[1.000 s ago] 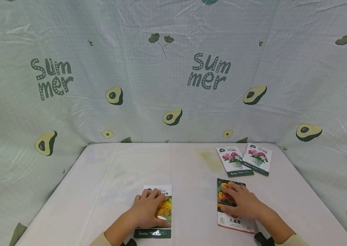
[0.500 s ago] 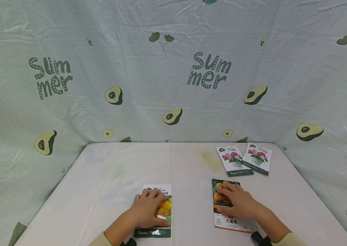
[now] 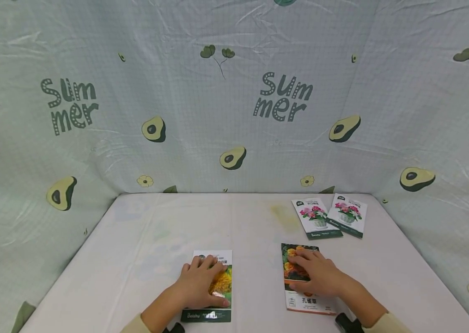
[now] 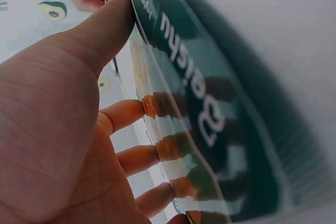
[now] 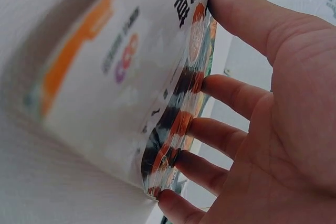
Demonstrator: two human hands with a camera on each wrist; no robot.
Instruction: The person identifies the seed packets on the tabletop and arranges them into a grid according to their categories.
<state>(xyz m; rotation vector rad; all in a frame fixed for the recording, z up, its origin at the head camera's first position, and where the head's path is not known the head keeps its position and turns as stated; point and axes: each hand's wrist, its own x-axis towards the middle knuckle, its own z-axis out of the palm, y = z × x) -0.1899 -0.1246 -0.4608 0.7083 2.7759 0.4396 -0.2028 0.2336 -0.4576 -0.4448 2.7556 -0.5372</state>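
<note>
My left hand (image 3: 198, 284) rests on a seed packet (image 3: 207, 316) with a yellow flower picture and a dark green bottom band. In the left wrist view its spread fingertips and thumb touch the glossy face of the packet. To the right, my right hand (image 3: 321, 276) presses its fingertips on an orange-and-white marigold seed packet (image 3: 305, 303), which lies on the table slightly tilted. The right wrist view shows that packet (image 5: 131, 77) under the thumb and the spread fingers. Each hand hides part of the packet below it.
Two white seed packets with pink flowers, one on the left (image 3: 315, 219) and one on the right (image 3: 347, 216), overlap at the back right of the pale table (image 3: 155, 231). A fabric screen (image 3: 192, 97) printed with avocados surrounds the table at the back and sides.
The marigold packet has slid left across the table under my right hand, nearer to the other packet. My left hand and its packet have stayed in place.
</note>
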